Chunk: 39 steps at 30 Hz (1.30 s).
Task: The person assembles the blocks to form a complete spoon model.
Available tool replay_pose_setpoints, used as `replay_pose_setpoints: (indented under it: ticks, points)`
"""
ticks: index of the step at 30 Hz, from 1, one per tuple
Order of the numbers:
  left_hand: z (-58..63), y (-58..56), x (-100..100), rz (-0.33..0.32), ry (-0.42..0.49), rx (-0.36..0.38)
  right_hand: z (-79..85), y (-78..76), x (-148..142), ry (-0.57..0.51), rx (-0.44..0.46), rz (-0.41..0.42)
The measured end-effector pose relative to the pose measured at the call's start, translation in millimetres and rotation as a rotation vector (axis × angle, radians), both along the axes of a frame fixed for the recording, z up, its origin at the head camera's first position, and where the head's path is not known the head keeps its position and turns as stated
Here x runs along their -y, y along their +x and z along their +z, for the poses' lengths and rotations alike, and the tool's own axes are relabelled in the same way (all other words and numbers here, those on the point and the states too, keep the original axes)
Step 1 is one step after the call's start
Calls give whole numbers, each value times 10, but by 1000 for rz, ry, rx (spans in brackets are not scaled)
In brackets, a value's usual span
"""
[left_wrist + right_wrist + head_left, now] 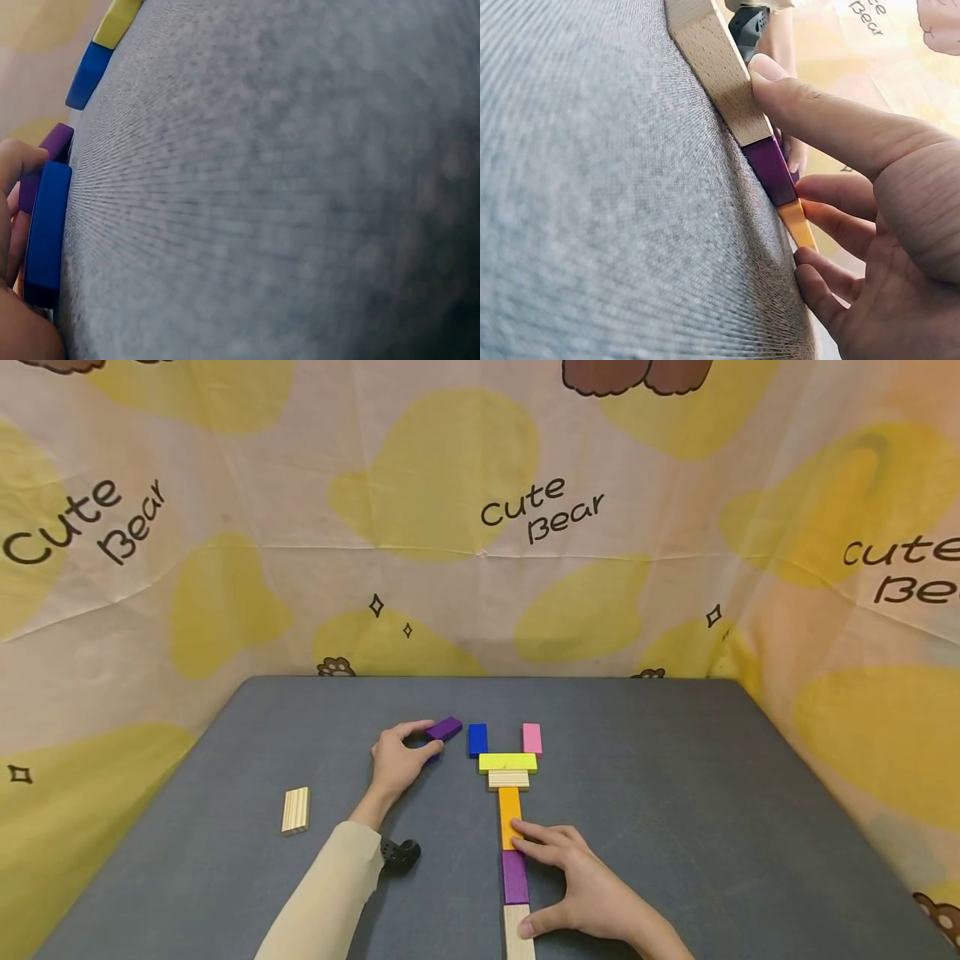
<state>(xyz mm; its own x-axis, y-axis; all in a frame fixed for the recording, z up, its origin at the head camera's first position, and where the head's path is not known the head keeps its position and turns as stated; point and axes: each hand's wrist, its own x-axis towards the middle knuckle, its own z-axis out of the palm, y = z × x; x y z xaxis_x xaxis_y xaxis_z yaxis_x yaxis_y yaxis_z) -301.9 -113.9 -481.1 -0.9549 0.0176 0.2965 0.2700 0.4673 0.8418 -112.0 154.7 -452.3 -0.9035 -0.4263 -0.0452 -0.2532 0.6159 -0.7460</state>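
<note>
At the far left of the block figure, my left hand [397, 762] pinches a purple block [446, 728] between thumb and fingers. A blue block [48, 234] lies by the thumb, mostly hidden by it in the head view. My right hand [592, 881] rests along the right side of a column of blocks. Its fingertips touch the orange block [509, 818], and its thumb lies on the pale wooden block [517, 931]. Between these two is another purple block [514, 877]. Above the orange block are a ridged wooden block [508, 780] and a yellow-green block [507, 763] laid crosswise.
Another blue block [477, 740] and a pink block [532, 738] stand out beyond the yellow-green one. A ridged wooden block [296, 810] lies alone at the left on the dark grey table [675, 793]. A printed cloth [480, 602] hangs behind the table.
</note>
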Motion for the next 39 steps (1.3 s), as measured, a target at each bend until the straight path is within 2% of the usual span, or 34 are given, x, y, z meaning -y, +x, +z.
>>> replay_pose_setpoints:
  ticks: [6,13,16,19,24,28,32,39]
  points:
    - [-15,1,7,-6,58,23,-6,-3,-8,4,0,1]
    - [34,-20,23,-34,280,130,-15,1,-14,1,-3,-5]
    - [104,9,-13,-45,295,129,-21,2,-15,4,-3,-6]
    - [185,59,-109,-96,245,90,-23,2,-15,8,-11,-1]
    - [283,110,-337,-224,48,39,-15,-4,-11,9,-25,6]
    - [299,93,-470,-293,-88,6,-17,-12,-9,7,-25,10]
    - [288,52,-517,-291,-145,1,-24,-14,-5,-3,-31,15]
    - [281,29,-534,-262,-215,58,-22,-17,2,4,-21,9]
